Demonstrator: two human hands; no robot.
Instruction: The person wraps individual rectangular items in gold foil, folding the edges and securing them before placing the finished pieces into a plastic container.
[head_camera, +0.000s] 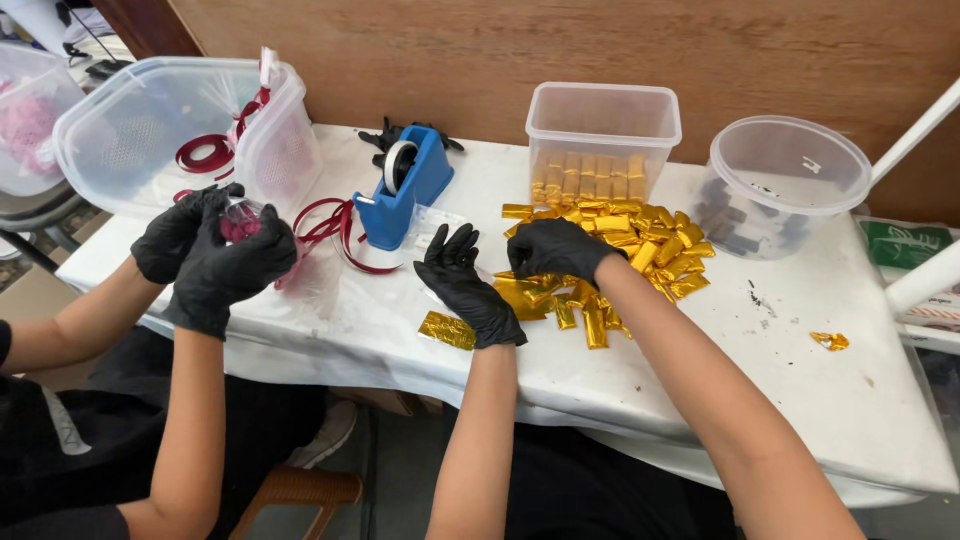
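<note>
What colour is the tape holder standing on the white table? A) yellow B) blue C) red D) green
B: the tape holder is blue, standing on the table behind the person's gloved left hand, between the red ribbon and the gold-wrapped pieces.

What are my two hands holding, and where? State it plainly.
Cannot be told for sure. The left hand rests on clear wrapping; the right hand reaches into the gold-wrapped bars, its fingertips hidden.

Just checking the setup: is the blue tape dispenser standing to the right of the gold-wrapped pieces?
No, the blue tape dispenser stands left of the gold-wrapped pieces.
</note>
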